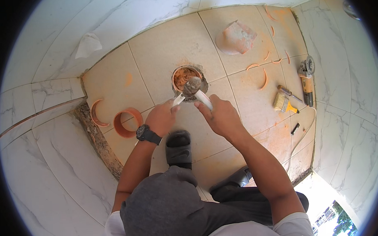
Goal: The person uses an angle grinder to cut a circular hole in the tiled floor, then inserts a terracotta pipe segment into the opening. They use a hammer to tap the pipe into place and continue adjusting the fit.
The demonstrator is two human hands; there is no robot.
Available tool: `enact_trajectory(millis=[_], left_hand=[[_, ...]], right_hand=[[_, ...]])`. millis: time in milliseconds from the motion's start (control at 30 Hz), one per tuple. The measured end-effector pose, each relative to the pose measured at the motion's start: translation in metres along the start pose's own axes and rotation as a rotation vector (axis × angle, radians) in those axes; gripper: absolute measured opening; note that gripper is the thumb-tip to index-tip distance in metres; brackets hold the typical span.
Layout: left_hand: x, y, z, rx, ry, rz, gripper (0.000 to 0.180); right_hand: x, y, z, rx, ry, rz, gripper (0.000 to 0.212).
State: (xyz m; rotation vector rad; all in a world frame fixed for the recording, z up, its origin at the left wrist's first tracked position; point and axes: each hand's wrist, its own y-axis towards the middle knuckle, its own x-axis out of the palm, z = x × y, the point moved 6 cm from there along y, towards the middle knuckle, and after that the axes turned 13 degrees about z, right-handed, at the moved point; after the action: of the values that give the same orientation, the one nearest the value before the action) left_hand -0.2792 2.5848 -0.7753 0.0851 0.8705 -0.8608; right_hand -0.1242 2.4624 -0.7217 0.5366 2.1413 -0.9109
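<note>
While my right hand point(222, 117) grips a hammer point(193, 87) by its white handle and my left hand point(160, 118) pinches a short pale tool point(178, 101), both meet at the floor pipe point(175, 71), just ahead of my fingers. A glancing blow could bruise my left knuckles, being so near the hammer's head; a heavy one could crack the surrounding floor tile point(165, 48) or jar the orange debris point(181, 78) deeper. Left of my left hand: one whole ring point(119, 131), one curved offcut point(93, 115). Beyond and right of my right hand: one jagged pinkish piece point(236, 38), about seven orange slivers point(266, 79), one grinder point(307, 82), one screwdriver point(285, 90), one brush point(281, 102), one black pen-like thing point(295, 128).
</note>
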Motion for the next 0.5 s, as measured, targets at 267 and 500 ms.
enact_trajectory(millis=[267,500], left_hand=[[0.003,0.015,0.000,0.016,0.113,-0.088,0.037],[0.006,0.010,0.004,-0.033,0.110,-0.112,0.039]], right_hand=[[0.010,0.008,0.002,-0.056,0.057,0.039,0.054],[0.010,0.006,0.003,0.020,0.083,-0.010,0.054]])
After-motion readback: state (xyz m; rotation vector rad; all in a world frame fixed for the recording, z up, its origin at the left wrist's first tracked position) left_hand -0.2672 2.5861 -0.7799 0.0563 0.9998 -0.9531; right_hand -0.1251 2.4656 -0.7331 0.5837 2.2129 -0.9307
